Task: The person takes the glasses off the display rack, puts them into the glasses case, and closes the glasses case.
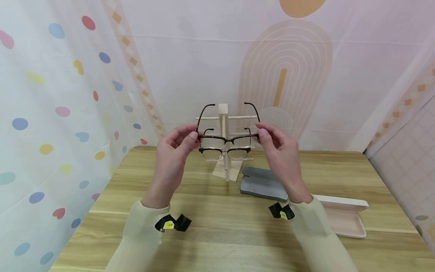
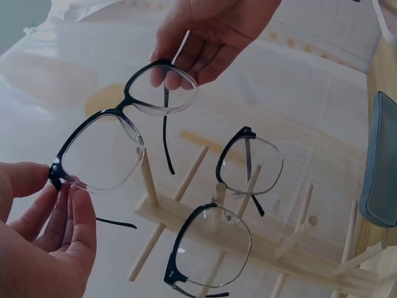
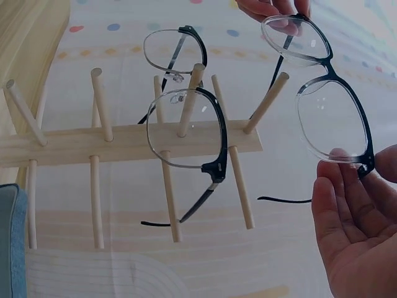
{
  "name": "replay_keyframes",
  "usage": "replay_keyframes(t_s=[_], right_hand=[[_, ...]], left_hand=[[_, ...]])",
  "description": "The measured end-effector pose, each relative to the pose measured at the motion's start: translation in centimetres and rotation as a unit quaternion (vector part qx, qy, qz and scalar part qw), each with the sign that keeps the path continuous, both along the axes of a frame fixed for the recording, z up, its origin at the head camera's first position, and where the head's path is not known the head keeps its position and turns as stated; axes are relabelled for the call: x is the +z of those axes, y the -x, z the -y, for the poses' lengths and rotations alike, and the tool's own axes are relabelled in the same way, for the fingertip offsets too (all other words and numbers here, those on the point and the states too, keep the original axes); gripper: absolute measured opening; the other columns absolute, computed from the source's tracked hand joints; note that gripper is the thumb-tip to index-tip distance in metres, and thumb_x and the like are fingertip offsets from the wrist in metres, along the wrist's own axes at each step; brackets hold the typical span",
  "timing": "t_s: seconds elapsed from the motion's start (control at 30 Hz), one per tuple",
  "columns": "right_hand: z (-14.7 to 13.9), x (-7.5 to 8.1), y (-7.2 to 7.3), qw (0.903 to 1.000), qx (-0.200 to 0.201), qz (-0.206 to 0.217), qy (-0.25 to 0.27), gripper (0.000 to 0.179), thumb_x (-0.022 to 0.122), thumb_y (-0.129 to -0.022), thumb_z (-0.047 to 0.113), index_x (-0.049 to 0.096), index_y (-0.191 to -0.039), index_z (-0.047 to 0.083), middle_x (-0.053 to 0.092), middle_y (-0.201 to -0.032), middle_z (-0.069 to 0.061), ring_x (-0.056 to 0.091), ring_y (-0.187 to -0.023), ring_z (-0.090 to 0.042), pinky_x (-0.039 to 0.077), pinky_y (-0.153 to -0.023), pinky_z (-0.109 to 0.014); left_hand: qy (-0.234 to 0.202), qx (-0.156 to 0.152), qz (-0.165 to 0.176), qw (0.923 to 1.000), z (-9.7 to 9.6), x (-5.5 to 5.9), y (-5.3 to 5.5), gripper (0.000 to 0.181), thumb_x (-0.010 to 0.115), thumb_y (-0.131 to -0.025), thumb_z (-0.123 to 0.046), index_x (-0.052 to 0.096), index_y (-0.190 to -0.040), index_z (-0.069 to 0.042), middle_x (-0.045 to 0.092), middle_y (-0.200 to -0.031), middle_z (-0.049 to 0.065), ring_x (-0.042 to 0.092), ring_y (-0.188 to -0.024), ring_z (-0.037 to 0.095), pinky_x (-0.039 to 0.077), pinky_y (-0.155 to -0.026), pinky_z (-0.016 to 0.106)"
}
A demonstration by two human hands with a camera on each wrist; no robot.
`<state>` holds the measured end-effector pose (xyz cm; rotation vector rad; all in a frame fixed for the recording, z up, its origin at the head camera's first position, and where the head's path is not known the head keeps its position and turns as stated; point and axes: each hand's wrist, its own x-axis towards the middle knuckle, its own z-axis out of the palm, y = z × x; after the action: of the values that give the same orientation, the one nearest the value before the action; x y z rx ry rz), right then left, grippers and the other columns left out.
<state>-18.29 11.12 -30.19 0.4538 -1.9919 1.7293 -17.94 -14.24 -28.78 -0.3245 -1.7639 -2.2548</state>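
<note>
Between both hands a pair of black-topped eyeglasses (image 1: 229, 141) is held up with its temples spread, pointing toward the back. My left hand (image 1: 173, 158) pinches the left hinge corner between thumb and fingers. At the opposite hinge corner, my right hand (image 1: 280, 156) has the same kind of pinch. Behind and below the held pair, a second pair of half-rim eyeglasses (image 3: 220, 136) hangs on a wooden display rack (image 1: 222, 108) with round pegs. In both wrist views the held pair is apart from the rack's upper end, near its top pegs.
An open grey-blue glasses case (image 1: 259, 187) lies right of the rack's base. Nearer the right forearm is an open white case with a pale pink inside (image 1: 346, 223). Patterned curtains (image 1: 190, 68) hang behind and left of the wooden table (image 1: 217, 241).
</note>
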Motion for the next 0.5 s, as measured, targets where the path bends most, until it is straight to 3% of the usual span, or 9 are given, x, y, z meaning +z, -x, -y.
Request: replay_keyframes(t_s=[0.17, 0.3, 0.5], right_hand=[[-0.6, -0.3, -0.7, 1.0000, 0.004, -0.008, 0.004, 0.029, 0.062, -0.106, 0.018, 0.070, -0.127, 0.001, 0.073, -0.107, -0.012, 0.068, -0.096, -0.019, 0.056, -0.085, -0.022], [-1.1, -0.6, -1.2, 0.9999, 0.002, -0.010, 0.002, 0.028, 0.061, -0.106, 0.017, 0.070, -0.127, 0.002, 0.073, -0.108, -0.009, 0.068, -0.098, -0.020, 0.056, -0.086, -0.022], [-1.8, -1.0, -2.1, 0.9997, -0.003, -0.025, -0.002, 0.024, 0.061, -0.106, 0.011, 0.071, -0.125, 0.002, 0.073, -0.105, -0.008, 0.069, -0.098, -0.016, 0.054, -0.086, -0.020]], left_hand=[[0.019, 0.012, -0.010, 0.9997, -0.5, -0.2, -0.9, 0.018, 0.067, -0.099, 0.001, 0.069, -0.117, 0.000, 0.076, -0.099, 0.004, 0.072, -0.092, 0.018, 0.059, -0.091, 0.034], [0.031, 0.017, -0.018, 0.9992, -0.9, -0.5, -1.5, 0.023, 0.067, -0.098, 0.003, 0.067, -0.120, 0.006, 0.077, -0.101, 0.005, 0.072, -0.095, 0.020, 0.059, -0.090, 0.034], [0.039, 0.011, -0.015, 0.9991, -1.4, -1.0, -2.3, 0.025, 0.069, -0.095, 0.006, 0.069, -0.120, 0.000, 0.077, -0.100, 0.004, 0.072, -0.095, 0.018, 0.060, -0.089, 0.034]])
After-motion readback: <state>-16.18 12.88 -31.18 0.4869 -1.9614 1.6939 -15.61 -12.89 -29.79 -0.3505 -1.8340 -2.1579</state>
